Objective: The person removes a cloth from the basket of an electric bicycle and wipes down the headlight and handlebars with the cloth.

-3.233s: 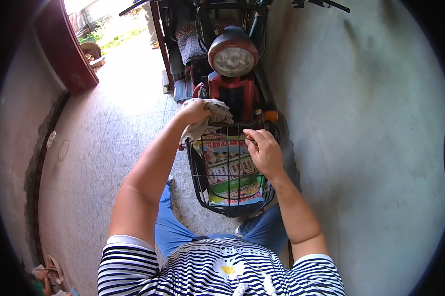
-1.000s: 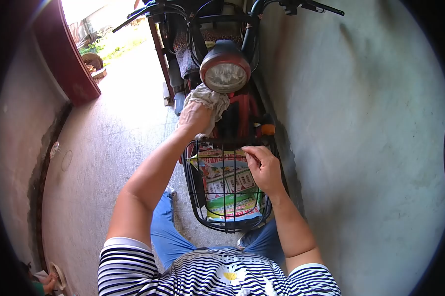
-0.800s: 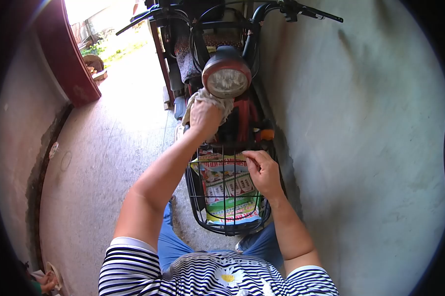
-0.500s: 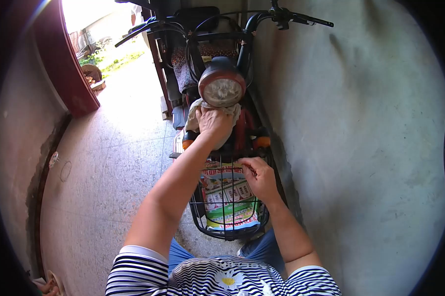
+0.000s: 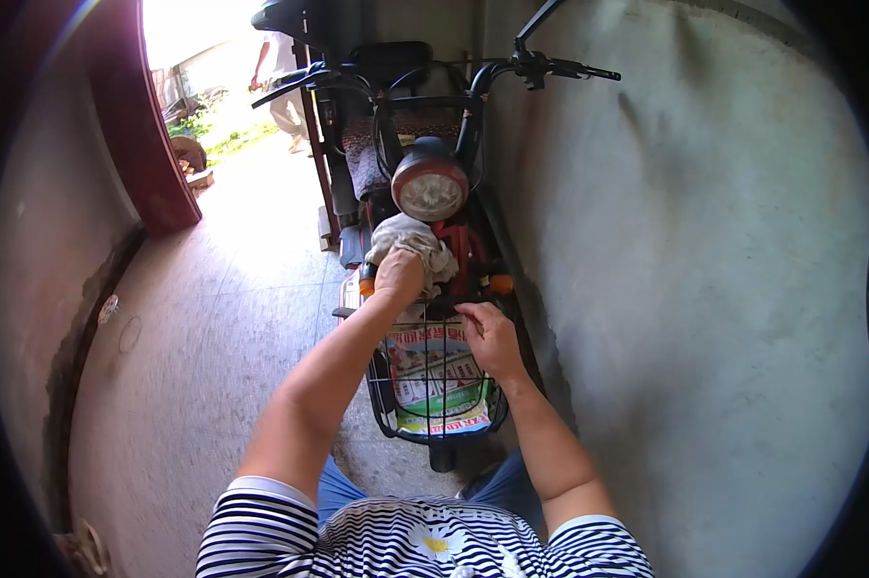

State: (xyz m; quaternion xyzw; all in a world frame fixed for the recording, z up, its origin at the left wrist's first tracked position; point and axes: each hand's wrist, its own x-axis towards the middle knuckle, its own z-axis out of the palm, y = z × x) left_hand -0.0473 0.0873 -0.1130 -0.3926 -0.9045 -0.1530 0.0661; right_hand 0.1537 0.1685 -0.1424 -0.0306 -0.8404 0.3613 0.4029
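left hand (image 5: 400,274) gripping one cloth (image 5: 403,233) just below one headlight (image 5: 430,192), fingertips hiding in it | right hand (image 5: 493,344) sitting half-curled below headlight, any hold on one basket (image 5: 378,405) looking unclear | two orange lamps (image 5: 499,284) sitting below headlight

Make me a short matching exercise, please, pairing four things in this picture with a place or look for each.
1. pale cloth
2. headlight
3. printed sheet
4. striped shirt

A. round, with a reddish rim
B. bearing a white flower
C. bunched in the left hand
D. seen through the wires of the black basket

Pairs: 1-C, 2-A, 3-D, 4-B
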